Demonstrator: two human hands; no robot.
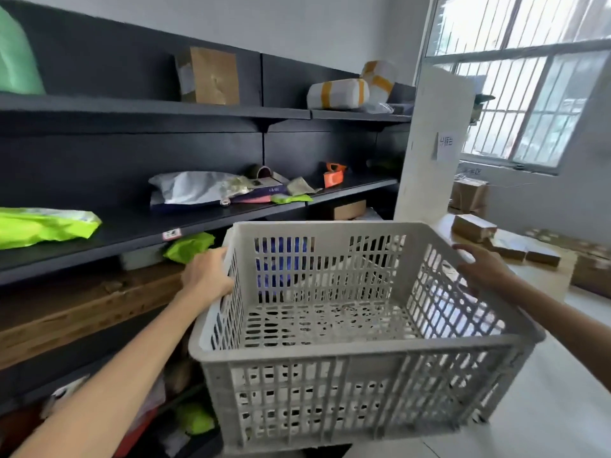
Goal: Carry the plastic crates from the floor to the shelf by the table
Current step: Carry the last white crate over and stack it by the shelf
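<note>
Crate (357, 325): white, empty, held up beside shelf (132, 226)
Left hand (208, 276): clasping left rim
Right hand (486, 266): clasping right rim

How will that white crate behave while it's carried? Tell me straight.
The crate is probably light for its size: it looks empty and its walls and floor are slotted. It likely stays stiff, since the thick rim shows no sag. It could tip sideways, as the left hand and right hand hold only the upper side edges.

Both hands hold an empty white crate (347, 312): left hand (206, 274) at nine o'clock, right hand (481, 266) at two (grip seemingly loose), dark shelf (139, 226) at ten.
</note>
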